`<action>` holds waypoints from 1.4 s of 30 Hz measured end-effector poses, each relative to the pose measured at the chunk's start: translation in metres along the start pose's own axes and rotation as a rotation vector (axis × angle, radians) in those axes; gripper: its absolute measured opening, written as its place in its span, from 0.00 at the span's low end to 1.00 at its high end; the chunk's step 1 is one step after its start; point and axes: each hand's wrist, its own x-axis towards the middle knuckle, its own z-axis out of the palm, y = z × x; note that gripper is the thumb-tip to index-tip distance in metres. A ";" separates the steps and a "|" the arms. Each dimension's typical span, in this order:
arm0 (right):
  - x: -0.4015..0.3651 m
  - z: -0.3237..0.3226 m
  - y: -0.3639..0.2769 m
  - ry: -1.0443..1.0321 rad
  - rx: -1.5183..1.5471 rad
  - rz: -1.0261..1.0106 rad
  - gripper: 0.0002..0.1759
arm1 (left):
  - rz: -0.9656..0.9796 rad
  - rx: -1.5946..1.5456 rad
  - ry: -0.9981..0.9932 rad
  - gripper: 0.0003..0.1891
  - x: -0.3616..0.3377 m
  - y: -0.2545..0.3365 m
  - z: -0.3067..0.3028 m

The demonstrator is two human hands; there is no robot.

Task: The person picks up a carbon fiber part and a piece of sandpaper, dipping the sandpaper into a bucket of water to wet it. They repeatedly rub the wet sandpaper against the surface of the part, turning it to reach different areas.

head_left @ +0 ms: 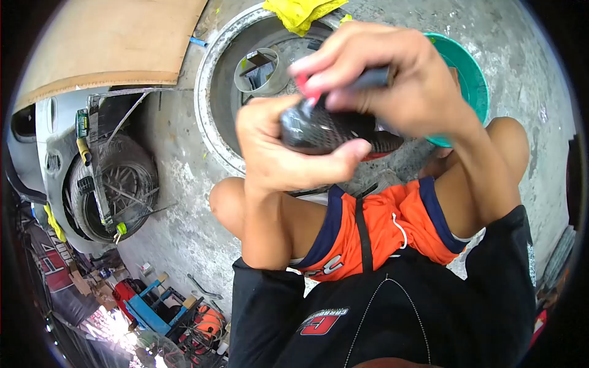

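Note:
A glossy black part with a woven carbon-like pattern (316,129) is held up in front of my lap. My left hand (288,153) grips it from the left and below, with the thumb along its near side. Over its top edge, my right hand (392,80) is closed around a dark, bar-shaped item (373,78), blurred by motion. Something small and red (307,89) shows at the fingertips of my right hand, close to the black part; what it is cannot be made out.
Beyond my hands is a large round rimmed basin (211,132) holding a small white bucket (274,83). A yellow cloth (300,13) hangs on its rim. A green tub (475,80) stands right. Left are a wheel (126,187) and a wooden board (116,43).

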 end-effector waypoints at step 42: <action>-0.002 0.011 -0.010 -0.129 -0.165 -0.258 0.10 | -0.125 -0.221 0.044 0.14 -0.003 -0.005 0.018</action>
